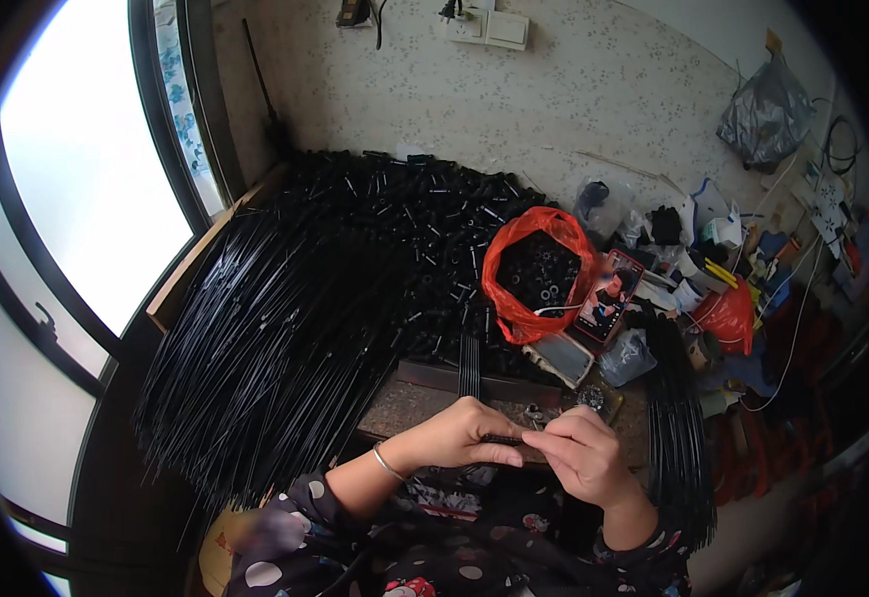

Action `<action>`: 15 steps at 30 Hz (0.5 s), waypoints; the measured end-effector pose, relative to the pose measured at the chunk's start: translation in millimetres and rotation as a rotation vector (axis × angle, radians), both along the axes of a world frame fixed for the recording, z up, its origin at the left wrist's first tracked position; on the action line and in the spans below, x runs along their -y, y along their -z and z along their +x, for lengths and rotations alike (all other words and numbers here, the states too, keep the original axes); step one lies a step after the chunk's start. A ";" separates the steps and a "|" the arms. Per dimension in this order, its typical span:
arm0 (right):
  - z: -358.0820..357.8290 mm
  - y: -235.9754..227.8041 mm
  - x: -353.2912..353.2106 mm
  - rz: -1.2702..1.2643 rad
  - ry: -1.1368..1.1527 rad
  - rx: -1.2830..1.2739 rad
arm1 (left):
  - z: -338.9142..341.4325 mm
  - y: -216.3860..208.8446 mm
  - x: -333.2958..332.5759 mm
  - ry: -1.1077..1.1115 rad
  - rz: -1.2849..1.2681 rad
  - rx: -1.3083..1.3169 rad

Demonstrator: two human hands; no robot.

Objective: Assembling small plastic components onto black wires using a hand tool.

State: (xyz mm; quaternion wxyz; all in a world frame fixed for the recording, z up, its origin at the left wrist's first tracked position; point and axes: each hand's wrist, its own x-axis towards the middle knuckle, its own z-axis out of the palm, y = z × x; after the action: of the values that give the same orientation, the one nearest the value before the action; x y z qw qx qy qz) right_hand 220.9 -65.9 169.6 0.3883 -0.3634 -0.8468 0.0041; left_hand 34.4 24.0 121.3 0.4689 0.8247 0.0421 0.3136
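Note:
My left hand and my right hand meet just above the near edge of the workbench. Both pinch the same thin black rod, which lies level between the fingertips. A silver bangle sits on my left wrist. A small bunch of black rods stands on the bench right behind my hands. What the right fingertips hold at the rod's end is too small to make out.
A big heap of long black rods fans out at left, with a pile of short black tubes behind. A red bag of small black rings, a phone and another rod bundle lie at right. Clutter fills the far right.

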 end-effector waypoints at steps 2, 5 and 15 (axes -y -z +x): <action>-2.9 -2.8 -3.8 -0.025 -0.016 -0.064 | -1.2 -1.9 0.0 0.028 0.016 -0.102; -19.5 -11.0 1.3 -0.200 0.041 -0.247 | 3.5 6.8 2.8 -0.042 -0.036 0.116; -34.8 -13.9 -4.7 -0.130 0.046 -0.109 | -2.4 5.1 -0.1 -0.004 -0.066 -0.260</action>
State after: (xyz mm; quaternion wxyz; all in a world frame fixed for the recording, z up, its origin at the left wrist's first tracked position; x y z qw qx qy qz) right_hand 186.1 -61.2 183.5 0.4095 -0.4064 -0.8138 0.0701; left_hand 32.0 24.1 116.2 0.4858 0.8423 0.1146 0.2034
